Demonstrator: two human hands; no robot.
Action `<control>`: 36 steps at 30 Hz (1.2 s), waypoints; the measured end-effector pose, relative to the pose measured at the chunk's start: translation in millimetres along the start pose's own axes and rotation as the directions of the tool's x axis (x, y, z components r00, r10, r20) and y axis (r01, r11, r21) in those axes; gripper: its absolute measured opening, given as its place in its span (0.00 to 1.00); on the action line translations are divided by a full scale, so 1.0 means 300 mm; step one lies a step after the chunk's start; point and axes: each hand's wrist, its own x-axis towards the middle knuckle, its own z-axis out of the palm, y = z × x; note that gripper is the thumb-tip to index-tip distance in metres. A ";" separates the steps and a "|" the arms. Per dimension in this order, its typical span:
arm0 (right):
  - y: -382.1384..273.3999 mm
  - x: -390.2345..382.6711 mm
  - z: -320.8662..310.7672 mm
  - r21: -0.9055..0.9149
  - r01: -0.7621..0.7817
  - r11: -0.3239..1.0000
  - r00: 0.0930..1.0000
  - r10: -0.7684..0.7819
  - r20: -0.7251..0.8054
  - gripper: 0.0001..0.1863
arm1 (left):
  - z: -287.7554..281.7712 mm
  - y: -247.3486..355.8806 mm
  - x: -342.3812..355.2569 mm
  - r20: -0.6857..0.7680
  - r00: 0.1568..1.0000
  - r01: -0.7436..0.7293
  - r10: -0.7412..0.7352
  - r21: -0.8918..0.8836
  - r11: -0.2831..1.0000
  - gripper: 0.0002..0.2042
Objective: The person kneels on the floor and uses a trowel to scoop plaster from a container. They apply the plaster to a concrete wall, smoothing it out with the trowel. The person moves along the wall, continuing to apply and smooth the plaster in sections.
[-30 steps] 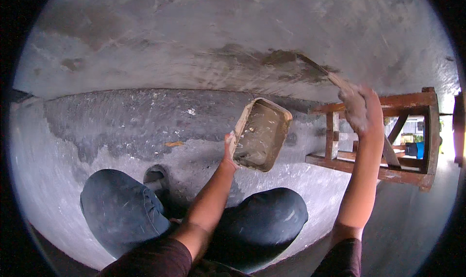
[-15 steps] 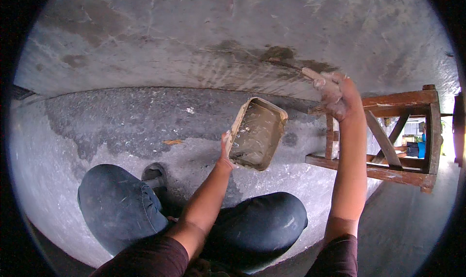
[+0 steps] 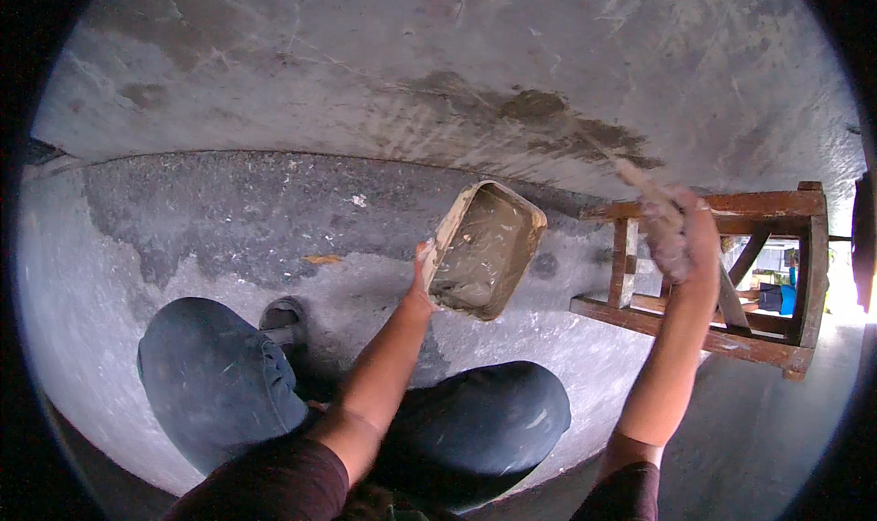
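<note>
Right hand: swung to the right and lower in view over the past half second, away from the wall and in front of the wooden stand; pale with smears, its fingers are closed around a handle.
Trowel: carried along in that swing, light handle angled up and to the left; its blade is blurred, and whether it touches the wall cannot be told.
Damp patch: dark and streaky on the lower wall, its right end now more exposed where the hand stood a moment earlier.
Left hand: nearly unmoved, gripping the left side of a tub, fingers wrapped about the wall near the rim.
Tub: rectangular and crusted, held tilted above the floor between the forearms, almost where it was before.
Paste: wet, grey-brown, spread across the inside of the tub.
Wooden stand: brown rails, posts and slanting braces at the right; the right hand and forearm hide part of it, and contact between them cannot be judged.
Floor litter: a yellow-brown scrap and a white fleck, both left of the tub.
Knees: bent in dark trousers on either side of the left forearm, with a sandal near the left one.
Background: a person in blue, small, seen through the stand.
</note>
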 end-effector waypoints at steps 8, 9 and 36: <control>0.104 0.153 0.242 -0.034 -0.172 0.984 0.956 0.175 0.234 0.11 | -0.032 -0.012 0.003 -0.016 0.999 -0.028 0.028 0.012 1.000 0.33; 0.090 0.164 0.250 -0.033 -0.170 0.985 0.951 0.173 0.256 0.10 | -0.035 -0.012 0.003 -0.009 1.000 -0.007 0.007 0.011 1.000 0.33; 0.243 0.073 0.404 -0.004 -0.200 0.980 0.907 0.187 0.378 0.13 | 0.012 -0.004 -0.047 -0.218 0.974 0.076 -0.067 0.032 0.997 0.31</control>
